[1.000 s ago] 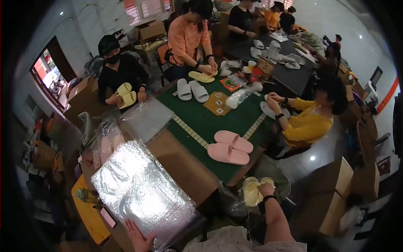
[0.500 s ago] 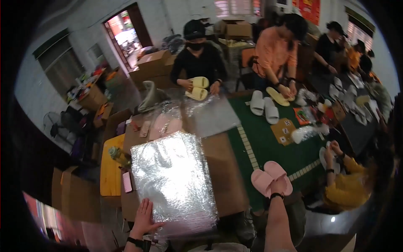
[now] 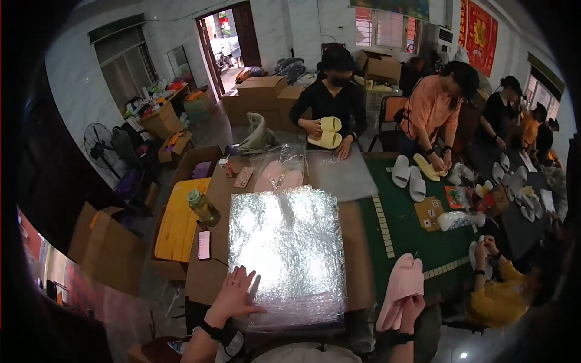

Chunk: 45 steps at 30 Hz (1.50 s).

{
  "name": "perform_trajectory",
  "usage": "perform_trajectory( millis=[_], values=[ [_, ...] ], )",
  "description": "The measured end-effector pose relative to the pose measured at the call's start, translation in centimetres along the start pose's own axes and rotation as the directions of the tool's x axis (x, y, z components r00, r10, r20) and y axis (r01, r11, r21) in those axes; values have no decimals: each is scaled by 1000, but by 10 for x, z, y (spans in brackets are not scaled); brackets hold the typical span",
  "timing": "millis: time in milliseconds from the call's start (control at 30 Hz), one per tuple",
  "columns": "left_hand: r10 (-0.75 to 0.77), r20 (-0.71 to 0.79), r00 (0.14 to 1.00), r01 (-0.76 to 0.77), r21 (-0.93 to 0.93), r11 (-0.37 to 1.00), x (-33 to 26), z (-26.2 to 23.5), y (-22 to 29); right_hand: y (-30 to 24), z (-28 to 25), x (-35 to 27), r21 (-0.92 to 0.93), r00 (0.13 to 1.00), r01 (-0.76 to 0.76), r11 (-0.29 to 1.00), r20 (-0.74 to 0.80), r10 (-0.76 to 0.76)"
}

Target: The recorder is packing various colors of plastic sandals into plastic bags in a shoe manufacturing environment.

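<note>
My right hand [image 3: 413, 310] grips a pair of pink slide slippers [image 3: 404, 277], its fingers at their straps. The two slippers are pressed together and stand on end beside the green mat. My left hand [image 3: 235, 295] is open, fingers spread, at the near left corner of a shiny stack of clear plastic bags [image 3: 287, 242]. Whether its palm presses on the stack, I cannot tell. Just beyond the stack, more pink slippers [image 3: 273, 176] lie under clear plastic.
Left of the stack are a lit phone [image 3: 204, 245], a green bottle [image 3: 203, 207] and a yellow board [image 3: 183, 227]. A person across the table holds yellow slippers [image 3: 327, 133]. Grey slippers [image 3: 409, 178] lie on the green mat [image 3: 363, 242]. A person in yellow [image 3: 499, 290] sits at right.
The pink slippers have gone from lying side by side to being held together on end in my right hand. My left hand's fingers have spread. The whole view has shifted.
</note>
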<state>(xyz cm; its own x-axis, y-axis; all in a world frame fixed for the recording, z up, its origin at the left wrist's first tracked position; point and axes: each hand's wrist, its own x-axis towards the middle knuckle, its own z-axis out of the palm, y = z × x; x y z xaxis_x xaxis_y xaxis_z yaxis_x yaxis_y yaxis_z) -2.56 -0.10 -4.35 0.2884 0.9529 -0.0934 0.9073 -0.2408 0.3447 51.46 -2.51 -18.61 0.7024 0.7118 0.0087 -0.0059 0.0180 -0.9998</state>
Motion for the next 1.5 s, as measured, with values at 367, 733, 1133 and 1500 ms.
perform_trajectory(
  millis=[367, 733, 1133, 1500],
  values=[
    [298, 13, 954, -298, 25, 954, 14, -6, -6, -168, 69, -113, -144, 929, 359, 922, 150, -339],
    [35, 24, 999, -24, -344, 939, 36, -29, 29, -189, 94, -158, -280, 858, 513, 811, 135, -496],
    [-74, -88, 993, 9, -581, 814, 48, 0, 19, -206, 84, -185, -325, 833, 551, 769, 155, -531],
    [-124, -169, 978, 1, -590, 808, 56, 9, 30, -204, 79, -184, -412, 811, 585, 698, 281, -513]
  ],
)
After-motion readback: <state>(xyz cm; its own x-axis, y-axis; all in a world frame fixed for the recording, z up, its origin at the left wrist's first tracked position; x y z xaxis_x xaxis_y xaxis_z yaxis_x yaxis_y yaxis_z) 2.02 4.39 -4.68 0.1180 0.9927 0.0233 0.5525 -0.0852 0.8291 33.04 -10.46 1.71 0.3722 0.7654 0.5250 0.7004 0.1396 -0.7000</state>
